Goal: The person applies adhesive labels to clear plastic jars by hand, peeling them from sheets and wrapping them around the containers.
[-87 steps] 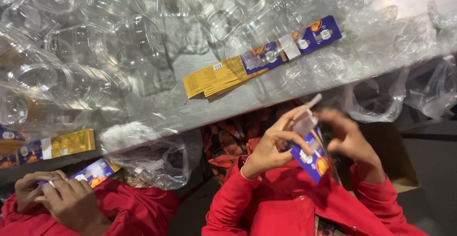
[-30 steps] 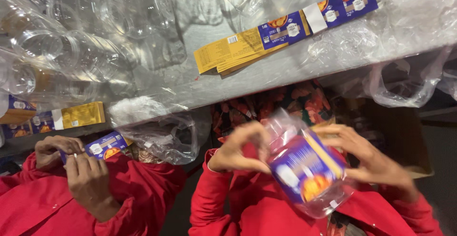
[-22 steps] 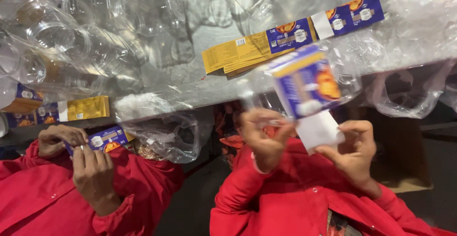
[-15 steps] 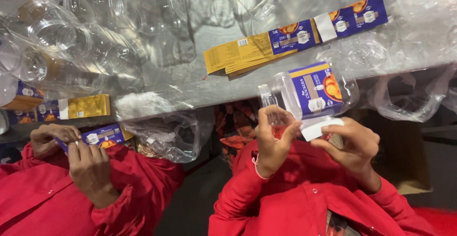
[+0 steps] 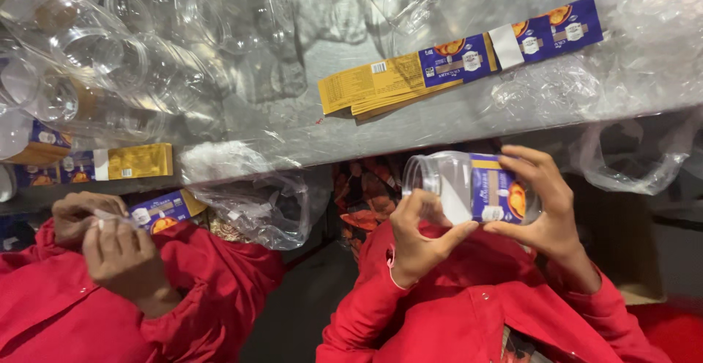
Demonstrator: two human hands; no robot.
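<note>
Head view, current entry.

Item in hand: clear plastic jar with a blue and orange wrap-around label (image 5: 480, 187), lying on its side, open mouth facing left, just near of the table edge and above my lap. My left hand (image 5: 419, 240) is cupping it from below near the mouth, fingers curled against the clear wall. My right hand (image 5: 543, 202) is clamping the labelled end, fingers over the top, thumb underneath. Both hands are closed on the jar.

Step, as I judge it: I am pressing the label flat around the jar. The next move seems to call for turning the jar and smoothing the label's loose end without creasing it.

Surroundings: the grey table covered in clear plastic film (image 5: 439, 118); the stack of flat yellow, blue and orange labels (image 5: 454, 66) lying far of my hands; the heap of empty clear plastic jars (image 5: 110, 63) at far left. At near left, a co-worker's hands (image 5: 110, 238) in red sleeves are working another blue label (image 5: 157, 211).

Change from half a second ago: the jar was standing higher, against the table edge, with a white backing strip under my right hand; now I am holding it lower, and that strip is no longer showing.
</note>
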